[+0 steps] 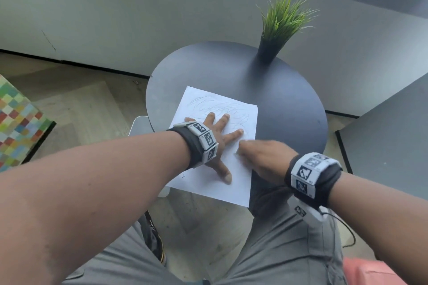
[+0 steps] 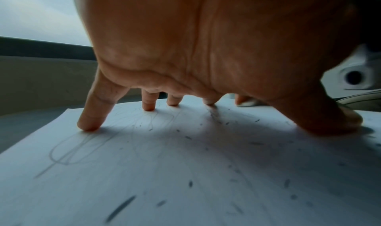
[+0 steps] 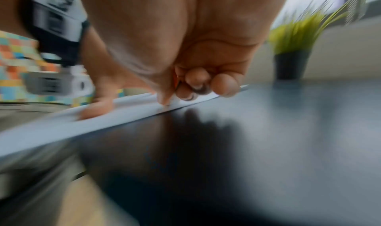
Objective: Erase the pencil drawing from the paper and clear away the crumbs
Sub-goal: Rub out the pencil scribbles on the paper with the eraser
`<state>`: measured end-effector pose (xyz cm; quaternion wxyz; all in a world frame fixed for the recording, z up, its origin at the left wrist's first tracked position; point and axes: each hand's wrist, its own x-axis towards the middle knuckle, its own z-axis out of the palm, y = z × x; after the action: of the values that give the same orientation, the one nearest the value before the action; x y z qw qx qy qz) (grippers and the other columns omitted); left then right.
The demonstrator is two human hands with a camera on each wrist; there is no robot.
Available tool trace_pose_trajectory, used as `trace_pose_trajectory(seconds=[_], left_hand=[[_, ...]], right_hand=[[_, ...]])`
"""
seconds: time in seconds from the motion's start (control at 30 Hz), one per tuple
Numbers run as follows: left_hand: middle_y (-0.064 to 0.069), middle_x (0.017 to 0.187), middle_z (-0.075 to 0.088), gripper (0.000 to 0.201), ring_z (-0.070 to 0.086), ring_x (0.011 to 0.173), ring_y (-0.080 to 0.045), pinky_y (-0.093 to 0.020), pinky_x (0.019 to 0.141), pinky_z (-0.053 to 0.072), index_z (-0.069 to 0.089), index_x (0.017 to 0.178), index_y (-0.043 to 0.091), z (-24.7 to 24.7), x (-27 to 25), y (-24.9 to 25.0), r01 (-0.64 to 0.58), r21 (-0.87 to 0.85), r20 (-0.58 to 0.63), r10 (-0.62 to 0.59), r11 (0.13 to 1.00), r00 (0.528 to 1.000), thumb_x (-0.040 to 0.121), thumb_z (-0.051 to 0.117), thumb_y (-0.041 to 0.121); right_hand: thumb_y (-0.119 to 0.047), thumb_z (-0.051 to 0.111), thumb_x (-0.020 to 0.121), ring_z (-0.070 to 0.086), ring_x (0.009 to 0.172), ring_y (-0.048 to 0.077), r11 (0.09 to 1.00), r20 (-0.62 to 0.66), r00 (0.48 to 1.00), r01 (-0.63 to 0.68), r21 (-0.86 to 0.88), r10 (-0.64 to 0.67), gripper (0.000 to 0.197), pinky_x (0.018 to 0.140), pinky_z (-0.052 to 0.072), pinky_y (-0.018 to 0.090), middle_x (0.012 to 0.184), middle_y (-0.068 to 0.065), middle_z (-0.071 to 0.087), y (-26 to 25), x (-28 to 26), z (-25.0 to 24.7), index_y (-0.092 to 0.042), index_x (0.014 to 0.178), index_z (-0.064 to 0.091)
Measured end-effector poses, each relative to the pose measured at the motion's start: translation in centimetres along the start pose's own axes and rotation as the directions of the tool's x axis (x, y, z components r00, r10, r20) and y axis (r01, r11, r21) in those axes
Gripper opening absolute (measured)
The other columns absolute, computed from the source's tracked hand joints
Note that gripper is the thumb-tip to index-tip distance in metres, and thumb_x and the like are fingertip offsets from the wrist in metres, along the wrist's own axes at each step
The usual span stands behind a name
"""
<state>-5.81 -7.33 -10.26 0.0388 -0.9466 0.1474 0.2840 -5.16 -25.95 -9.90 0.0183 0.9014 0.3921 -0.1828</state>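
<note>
A white paper (image 1: pixel 231 183) with faint pencil scribbles (image 1: pixel 220 106) lies on the round dark table (image 1: pixel 278 99), its near corner hanging over the edge. My left hand (image 1: pixel 217 136) presses flat on the sheet with its fingers spread. Dark eraser crumbs (image 2: pixel 189 183) are scattered under and behind that palm. At the sheet's right edge, my right hand (image 1: pixel 261 157) is curled and blurred. It pinches a small eraser (image 3: pixel 174 101) whose white tip touches the paper (image 3: pixel 62 128); the fingers hide most of the eraser.
A green grass plant in a black pot (image 1: pixel 271 51) stands at the table's far side. A grey tabletop (image 1: pixel 389 141) is to the right and a multicoloured checked surface (image 1: pixel 16 122) to the left. My knees are under the table's near edge.
</note>
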Motion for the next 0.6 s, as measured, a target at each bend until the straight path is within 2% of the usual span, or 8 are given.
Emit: trace_pose_trajectory(seconds=[0.07, 0.1, 0.17, 0.23, 0.27, 0.37, 0.43, 0.6], left_hand=[[0.004, 0.16, -0.027, 0.136, -0.015, 0.147, -0.039, -0.079, 0.1, 0.02, -0.019, 0.147, 0.052, 0.0, 0.2, -0.1, 0.007, -0.006, 0.007, -0.007, 1.0, 1.0, 0.045, 0.061, 0.095], [0.004, 0.16, -0.027, 0.136, -0.015, 0.147, -0.039, -0.079, 0.1, 0.02, -0.019, 0.147, 0.053, 0.0, 0.1, -0.1, 0.01, -0.005, 0.009, -0.01, 1.0, 1.0, 0.045, 0.061, 0.095], [0.004, 0.16, -0.026, 0.136, -0.014, 0.147, -0.039, -0.08, 0.099, 0.02, -0.018, 0.147, 0.053, -0.1, 0.0, -0.1, 0.014, 0.006, 0.009, -0.014, 1.0, 1.0, 0.044, 0.061, 0.094], [0.004, 0.16, -0.026, 0.136, -0.013, 0.147, -0.039, -0.08, 0.098, 0.021, -0.018, 0.147, 0.052, -0.1, 0.0, 0.0, 0.012, 0.02, 0.002, -0.012, 1.0, 1.0, 0.044, 0.061, 0.094], [0.003, 0.16, -0.026, 0.136, -0.013, 0.146, -0.04, -0.079, 0.098, 0.022, -0.018, 0.147, 0.052, -0.1, 0.1, 0.1, 0.007, 0.021, 0.002, -0.007, 1.0, 1.0, 0.045, 0.061, 0.094], [0.002, 0.161, -0.024, 0.135, -0.011, 0.146, -0.04, -0.078, 0.1, 0.022, -0.017, 0.148, 0.05, 0.0, 0.0, 0.2, 0.005, 0.008, -0.006, -0.005, 1.0, 1.0, 0.046, 0.059, 0.096], [0.003, 0.162, -0.022, 0.134, -0.009, 0.148, -0.037, -0.075, 0.102, 0.021, -0.014, 0.15, 0.049, 0.3, -0.2, -0.1, 0.009, -0.002, -0.024, -0.009, 1.0, 1.0, 0.047, 0.057, 0.096], [0.006, 0.164, -0.011, 0.123, -0.002, 0.148, -0.029, -0.066, 0.105, 0.025, -0.002, 0.152, 0.048, 0.7, -0.8, -1.8, -0.034, -0.045, -0.077, 0.03, 0.998, 0.997, 0.055, 0.058, 0.093]], right_hand=[[-0.038, 0.037, 0.101, 0.059, 0.087, 0.028, 0.992, -0.082, 0.989, -0.122, 0.008, 0.123, 0.018, 0.07, 0.046, 0.035, 0.089, -0.004, 0.053, 2.1, 0.3, -0.5, -0.021, 0.095, 0.04], [-0.034, 0.039, 0.1, 0.059, 0.086, 0.028, 0.994, -0.097, 0.989, -0.113, 0.006, 0.113, 0.015, 0.069, 0.045, 0.035, 0.087, -0.005, 0.051, 2.0, 0.2, -0.4, -0.02, 0.094, 0.039], [-0.024, 0.045, 0.095, 0.057, 0.082, 0.027, 0.999, -0.03, 0.999, 0.034, -0.03, -0.035, 0.006, 0.065, 0.04, 0.032, 0.087, -0.006, 0.046, -0.3, -0.3, 0.2, -0.021, 0.097, 0.04], [-0.021, 0.046, 0.093, 0.051, 0.075, 0.026, 0.984, 0.08, 0.982, 0.174, -0.031, -0.171, 0.008, 0.062, 0.041, 0.033, 0.087, -0.006, 0.045, -2.3, -0.9, 0.8, -0.022, 0.099, 0.04], [-0.026, 0.043, 0.094, 0.052, 0.077, 0.027, 0.987, 0.083, 0.984, 0.158, -0.031, -0.155, 0.008, 0.063, 0.044, 0.035, 0.089, -0.005, 0.049, -2.4, -0.8, 0.5, -0.022, 0.1, 0.041], [-0.046, 0.029, 0.098, 0.06, 0.092, 0.028, 0.998, -0.026, 0.998, -0.053, 0.026, 0.054, 0.032, 0.074, 0.049, 0.038, 0.101, -0.002, 0.059, 0.4, 0.5, -0.6, -0.021, 0.111, 0.045], [-0.045, 0.033, 0.101, 0.059, 0.089, 0.029, 0.991, -0.051, 0.99, -0.129, 0.04, 0.131, 0.027, 0.073, 0.048, 0.038, 0.095, -0.001, 0.059, 1.6, 0.8, -1.0, -0.021, 0.104, 0.045], [-0.045, 0.034, 0.1, 0.058, 0.085, 0.031, 0.981, -0.039, 0.982, -0.184, 0.067, 0.187, 0.025, 0.074, 0.05, 0.041, 0.095, 0.002, 0.062, 1.8, 0.8, -0.8, -0.021, 0.098, 0.042]])
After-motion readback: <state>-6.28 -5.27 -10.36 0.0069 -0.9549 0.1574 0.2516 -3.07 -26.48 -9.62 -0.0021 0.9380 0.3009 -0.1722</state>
